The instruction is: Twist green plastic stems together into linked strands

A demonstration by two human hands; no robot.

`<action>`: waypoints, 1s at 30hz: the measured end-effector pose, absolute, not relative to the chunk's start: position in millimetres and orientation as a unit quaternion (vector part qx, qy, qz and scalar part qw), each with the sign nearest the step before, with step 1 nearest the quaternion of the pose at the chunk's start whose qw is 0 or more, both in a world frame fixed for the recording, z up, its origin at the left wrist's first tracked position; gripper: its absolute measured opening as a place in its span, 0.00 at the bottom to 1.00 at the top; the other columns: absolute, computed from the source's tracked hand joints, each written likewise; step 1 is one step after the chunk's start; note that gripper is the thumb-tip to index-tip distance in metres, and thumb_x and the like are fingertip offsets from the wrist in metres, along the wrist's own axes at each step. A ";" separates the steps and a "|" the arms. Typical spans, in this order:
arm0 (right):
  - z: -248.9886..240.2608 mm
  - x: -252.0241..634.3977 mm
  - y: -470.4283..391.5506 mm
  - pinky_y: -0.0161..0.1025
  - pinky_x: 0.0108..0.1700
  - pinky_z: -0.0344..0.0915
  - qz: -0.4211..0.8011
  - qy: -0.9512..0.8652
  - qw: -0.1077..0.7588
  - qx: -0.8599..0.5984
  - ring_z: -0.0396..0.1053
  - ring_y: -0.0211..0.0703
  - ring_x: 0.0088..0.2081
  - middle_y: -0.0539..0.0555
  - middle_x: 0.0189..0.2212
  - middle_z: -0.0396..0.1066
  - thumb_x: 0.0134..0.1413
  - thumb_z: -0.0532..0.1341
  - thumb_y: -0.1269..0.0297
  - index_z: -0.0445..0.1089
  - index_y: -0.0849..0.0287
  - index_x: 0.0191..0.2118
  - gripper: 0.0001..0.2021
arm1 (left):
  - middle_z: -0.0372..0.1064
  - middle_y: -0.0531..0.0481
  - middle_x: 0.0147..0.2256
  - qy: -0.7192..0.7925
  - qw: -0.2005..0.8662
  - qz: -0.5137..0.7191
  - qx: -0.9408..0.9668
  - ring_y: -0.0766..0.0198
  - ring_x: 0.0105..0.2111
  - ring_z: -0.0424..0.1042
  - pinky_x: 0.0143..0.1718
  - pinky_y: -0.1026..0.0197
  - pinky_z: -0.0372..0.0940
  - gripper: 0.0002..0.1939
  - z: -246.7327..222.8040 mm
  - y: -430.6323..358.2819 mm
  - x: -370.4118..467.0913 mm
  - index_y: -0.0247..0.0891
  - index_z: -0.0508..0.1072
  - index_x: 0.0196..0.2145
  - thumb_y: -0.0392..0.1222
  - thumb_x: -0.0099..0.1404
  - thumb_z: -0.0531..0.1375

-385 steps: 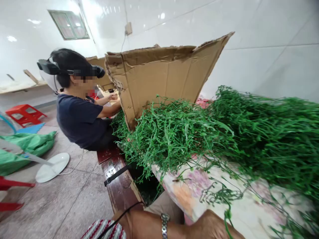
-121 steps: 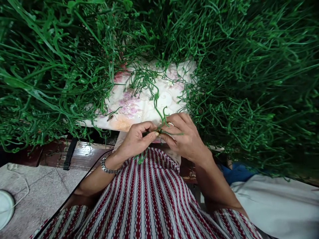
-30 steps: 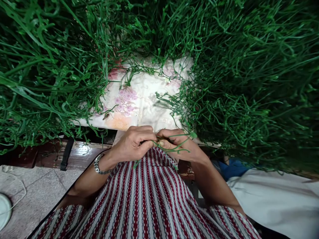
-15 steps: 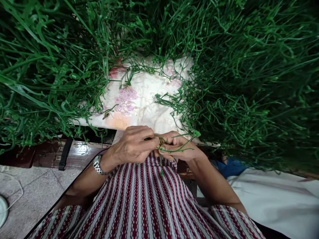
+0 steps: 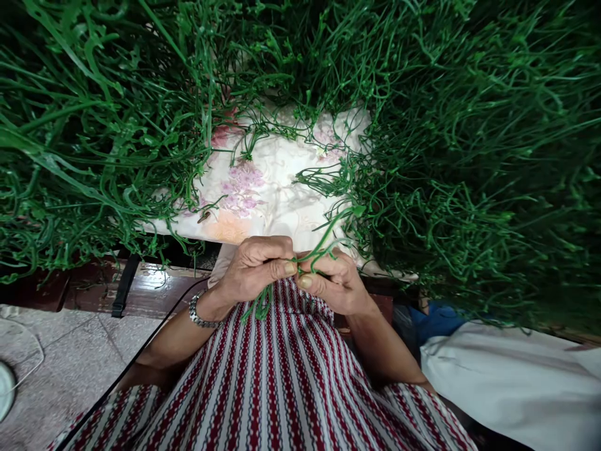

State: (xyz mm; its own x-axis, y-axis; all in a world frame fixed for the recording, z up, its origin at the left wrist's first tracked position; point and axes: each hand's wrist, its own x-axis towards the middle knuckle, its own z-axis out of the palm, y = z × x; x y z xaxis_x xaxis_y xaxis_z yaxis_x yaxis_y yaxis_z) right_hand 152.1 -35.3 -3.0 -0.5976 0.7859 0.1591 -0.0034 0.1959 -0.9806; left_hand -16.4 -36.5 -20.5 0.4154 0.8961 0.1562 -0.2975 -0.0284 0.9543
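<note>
Both hands meet at the near edge of the desk (image 5: 282, 219): the left hand (image 5: 256, 266) and right hand (image 5: 335, 282) pinch one green stem (image 5: 323, 241) between clenched fingers (image 5: 286, 268), apparently joining or twisting it. Finishing needs a steady pinch. Green heaps (image 5: 469, 156) surround them.

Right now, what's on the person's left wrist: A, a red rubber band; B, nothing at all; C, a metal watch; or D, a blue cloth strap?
C: a silver metal watch circles the wrist just behind the left hand, which meets the right hand on thin green stems.
</note>
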 end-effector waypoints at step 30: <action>5.9 140.8 -27.7 0.29 0.29 0.59 0.458 -0.671 0.341 -0.473 0.60 0.30 0.25 0.47 0.27 0.65 0.56 0.57 0.61 0.65 0.59 0.41 0.09 | 0.62 0.51 0.28 0.453 0.536 0.591 0.398 0.68 0.31 0.62 0.33 0.66 0.60 0.08 -25.0 -27.4 6.5 0.40 0.78 0.32 0.45 0.58 0.61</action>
